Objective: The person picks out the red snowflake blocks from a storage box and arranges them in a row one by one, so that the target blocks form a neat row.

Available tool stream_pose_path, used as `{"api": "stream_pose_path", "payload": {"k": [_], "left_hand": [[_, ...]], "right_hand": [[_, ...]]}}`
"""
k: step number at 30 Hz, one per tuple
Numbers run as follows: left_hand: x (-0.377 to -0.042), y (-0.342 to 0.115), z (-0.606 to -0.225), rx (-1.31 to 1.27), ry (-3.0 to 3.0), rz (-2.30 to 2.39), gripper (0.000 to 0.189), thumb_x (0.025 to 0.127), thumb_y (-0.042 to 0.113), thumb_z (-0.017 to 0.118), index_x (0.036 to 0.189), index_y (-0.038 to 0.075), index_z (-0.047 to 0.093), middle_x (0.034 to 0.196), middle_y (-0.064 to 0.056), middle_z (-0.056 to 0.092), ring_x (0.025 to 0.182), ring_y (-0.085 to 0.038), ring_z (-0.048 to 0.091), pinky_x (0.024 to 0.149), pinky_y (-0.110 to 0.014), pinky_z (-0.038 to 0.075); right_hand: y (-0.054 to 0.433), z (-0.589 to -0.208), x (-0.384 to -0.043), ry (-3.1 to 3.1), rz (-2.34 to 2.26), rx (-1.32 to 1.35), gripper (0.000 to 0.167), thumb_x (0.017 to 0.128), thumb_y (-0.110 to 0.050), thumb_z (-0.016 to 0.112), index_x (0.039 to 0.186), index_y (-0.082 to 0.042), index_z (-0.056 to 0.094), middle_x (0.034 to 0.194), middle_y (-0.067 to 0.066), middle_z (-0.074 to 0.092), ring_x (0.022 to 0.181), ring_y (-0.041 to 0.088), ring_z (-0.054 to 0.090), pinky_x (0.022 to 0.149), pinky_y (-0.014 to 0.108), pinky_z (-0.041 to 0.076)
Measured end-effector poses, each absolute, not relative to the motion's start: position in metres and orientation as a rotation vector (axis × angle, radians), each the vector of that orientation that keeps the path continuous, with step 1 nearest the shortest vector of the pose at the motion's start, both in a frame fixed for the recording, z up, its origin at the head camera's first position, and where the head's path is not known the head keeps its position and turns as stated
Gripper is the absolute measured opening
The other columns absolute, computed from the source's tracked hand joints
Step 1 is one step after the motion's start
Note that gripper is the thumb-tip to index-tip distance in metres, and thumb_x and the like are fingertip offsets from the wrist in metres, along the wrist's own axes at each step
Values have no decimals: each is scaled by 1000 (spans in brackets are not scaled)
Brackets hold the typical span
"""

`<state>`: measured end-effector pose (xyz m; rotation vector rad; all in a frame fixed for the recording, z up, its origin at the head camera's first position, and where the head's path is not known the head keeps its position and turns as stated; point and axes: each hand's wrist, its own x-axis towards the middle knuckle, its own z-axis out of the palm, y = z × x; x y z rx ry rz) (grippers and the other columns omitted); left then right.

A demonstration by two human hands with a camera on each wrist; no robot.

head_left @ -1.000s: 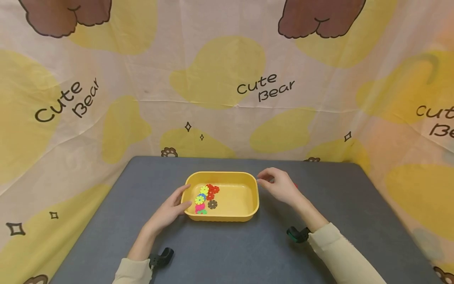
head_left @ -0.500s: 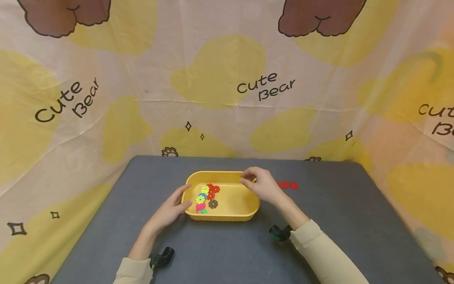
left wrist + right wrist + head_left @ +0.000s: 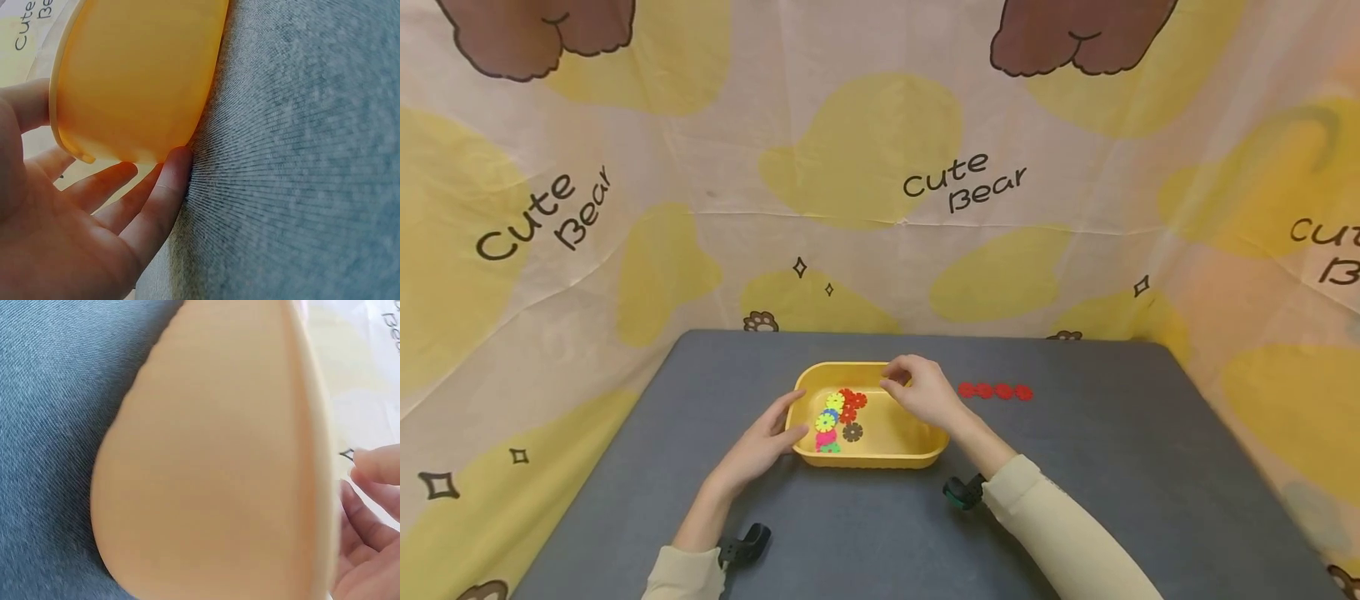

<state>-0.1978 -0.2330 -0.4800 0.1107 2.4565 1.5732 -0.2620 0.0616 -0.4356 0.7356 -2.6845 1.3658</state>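
Starting at 6 o'clock, taking tray centre as the dial and far rim as 12: showing grey, fine-ribbed table (image 3: 865,533). Steadying tray (image 3: 895,461) with left hand (image 3: 765,435) at 9, lapping thumb over rim and resting other fingertips along outer wall. Best holding lightly: possibly flexing that smooth, yellow, thin-looking plastic by squeezing hard.

Inside, from 8 to 10, looking at flat, round, notched discs, probably plastic: green (image 3: 830,448), pink (image 3: 826,437), dark (image 3: 852,432), yellow (image 3: 825,422), red (image 3: 847,414), partly overlapping. For picking, best pinching an upper one by its edge, not dragging stacked ones. Best lifting straight up, clearing the rim with wrist too.

Hovering right hand (image 3: 925,393) over tray around 2, curving fingers loosely, leaving thumb and index tips slightly apart; not seeing any disc between.

Lying past the rim, between 2 and 3: row of four red discs (image 3: 1003,391), close-set; not managing to tell if interlocked. Finishing at 12 with soft, creased, printed cloth (image 3: 865,150).
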Motion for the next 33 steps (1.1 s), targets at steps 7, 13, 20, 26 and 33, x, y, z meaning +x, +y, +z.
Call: {"api": "stream_pose_path", "payload": {"k": [7,13,20,26,33], "left_hand": [[-198,-234,-481,112,2451,1582,66,101,30,64,158,20,32,168,-17,16,150,-39,27,96,-46,51],[-199,-234,-482,108,2457,1576,67,100,34,65,158,21,33,167,-16,17,149,-38,29,96,-46,51],[-198,-235,-480,104,2470,1561,66,101,34,64,158,22,33,167,-16,18,150,-39,28,99,-49,50],[-198,-235,-480,102,2469,1559,65,101,32,63,158,22,33,167,-16,18,151,-39,25,101,-50,49],[-199,-234,-481,110,2459,1566,64,102,30,63,158,22,33,168,-16,17,152,-38,23,99,-48,50]], "right_hand": [[47,-445,-270,-2768,1235,758,11,94,-15,73,102,-6,74,90,-1,68,83,14,59,76,31,50],[38,-451,-274,-2828,1224,791,17,94,-13,72,106,-1,74,92,2,69,85,17,60,78,34,51],[28,-458,-282,-2909,1208,809,18,96,-16,70,109,-3,73,93,1,69,84,14,60,77,32,51],[16,-460,-286,-2947,1233,799,18,96,-15,70,110,-3,72,96,2,69,87,16,62,78,34,52],[10,-466,-287,-2973,1201,803,17,95,-14,71,109,-4,72,98,3,68,88,17,62,79,34,52]]}}
